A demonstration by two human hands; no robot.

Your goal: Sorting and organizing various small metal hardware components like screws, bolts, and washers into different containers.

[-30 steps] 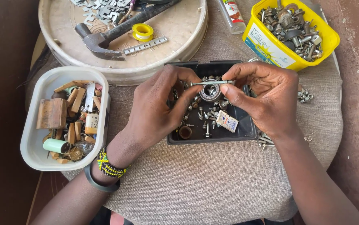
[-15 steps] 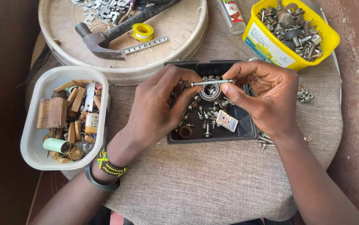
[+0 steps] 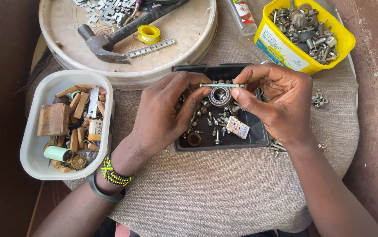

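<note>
Over a black tray (image 3: 259, 141) of small screws and bolts, both my hands hold two metal parts together. My left hand (image 3: 164, 112) and my right hand (image 3: 276, 103) pinch a round metal bearing (image 3: 220, 96) between their fingertips. A thin metal rod (image 3: 222, 85) lies across the top of the bearing, held at both ends by my fingers. A small white box (image 3: 238, 127) and a dark round cap (image 3: 193, 139) lie among the screws in the tray. My left wrist wears a beaded band and a dark bangle.
A white tub (image 3: 33, 149) of wooden bits and odd parts stands at the left. A yellow tub (image 3: 281, 48) of metal hardware stands at the back right. A round beige tray (image 3: 197, 39) behind holds a hammer (image 3: 110, 41), yellow tape roll (image 3: 148, 33) and metal strip. Loose nuts (image 3: 319, 101) lie on the cloth.
</note>
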